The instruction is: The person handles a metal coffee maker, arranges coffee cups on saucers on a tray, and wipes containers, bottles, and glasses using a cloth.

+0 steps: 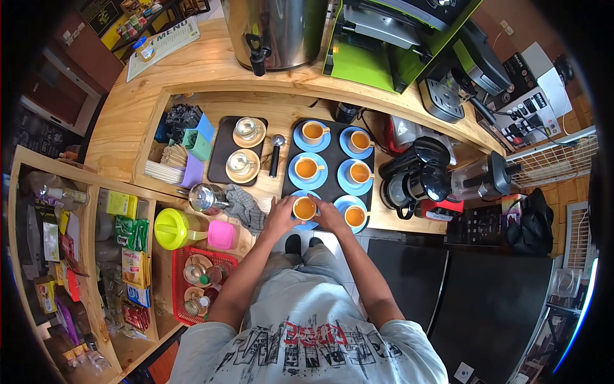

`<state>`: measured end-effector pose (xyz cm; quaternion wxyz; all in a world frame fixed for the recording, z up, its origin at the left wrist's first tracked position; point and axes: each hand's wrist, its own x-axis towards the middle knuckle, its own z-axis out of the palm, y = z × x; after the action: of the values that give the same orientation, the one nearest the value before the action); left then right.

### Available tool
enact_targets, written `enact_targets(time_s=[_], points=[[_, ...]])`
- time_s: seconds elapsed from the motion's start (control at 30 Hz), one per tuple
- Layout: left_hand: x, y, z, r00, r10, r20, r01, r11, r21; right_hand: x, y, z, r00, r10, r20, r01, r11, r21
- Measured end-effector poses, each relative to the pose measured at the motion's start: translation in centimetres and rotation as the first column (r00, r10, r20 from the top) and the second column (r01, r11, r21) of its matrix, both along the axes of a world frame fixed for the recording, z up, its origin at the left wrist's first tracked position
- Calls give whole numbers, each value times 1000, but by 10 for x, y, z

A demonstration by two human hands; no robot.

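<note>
Both of my hands are at the front left corner of a large black tray (pixel 329 185), around a cup of orange-brown drink (pixel 304 208). My left hand (pixel 282 216) closes on the cup's left side, and my right hand (pixel 329 216) on its right side. Beneath the cup a blue saucer (pixel 306 193) shows in part; the fingers hide some of the contact. Several more filled cups on blue saucers stand on this tray in two columns, among them a cup (pixel 354 216) just right of my right hand. A crumpled grey cloth (pixel 245 209) lies left of my left hand.
A smaller tray (pixel 220 144) holds two glass cups on beige saucers, with a portafilter (pixel 275 157) beside it. Left stand a glass pot (pixel 206 198), a yellow-green pitcher (pixel 173 228) and a red basket (pixel 178 281). A coffee maker (pixel 425 182) is right; a raised shelf (pixel 281 83) runs behind.
</note>
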<state>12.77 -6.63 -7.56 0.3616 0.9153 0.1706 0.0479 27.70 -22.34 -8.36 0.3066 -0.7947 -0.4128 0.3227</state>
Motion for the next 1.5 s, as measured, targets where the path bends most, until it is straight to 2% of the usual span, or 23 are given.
enact_targets(time_s=[0.23,0.43,0.5,0.63,0.83,0.93,1.07,1.13,1.43,1.5], points=[[-2,3,-6,997,-6,-72,5,1000,-23,-2,1,3,998,30,58,-28,999,-30],[0,4,-8,998,-38,-56,39,999,10,-6,0,10,996,-55,74,60,996,-69],[0,4,-8,997,-36,-65,37,999,9,-6,-3,6,994,-49,99,51,998,-21],[1,4,-8,996,-34,-82,35,999,12,-5,-4,-7,997,-54,58,57,996,-65],[1,4,-8,993,-45,-108,46,999,6,-7,-6,-10,996,-62,64,66,996,-60],[0,3,-10,993,-29,-112,28,1000,-10,-10,-6,-4,993,-78,85,76,997,21],[-3,2,-13,996,-26,-90,26,1000,8,-11,-7,-7,995,-66,80,64,998,24],[-5,1,-12,999,-15,-38,18,997,70,-11,-8,-9,995,-56,77,53,998,31],[-11,0,-14,998,-2,-56,6,997,75,-12,-6,-7,993,-32,112,38,998,-51],[-12,0,-13,997,-11,-74,16,997,74,-14,-6,-6,992,-62,111,57,997,45]])
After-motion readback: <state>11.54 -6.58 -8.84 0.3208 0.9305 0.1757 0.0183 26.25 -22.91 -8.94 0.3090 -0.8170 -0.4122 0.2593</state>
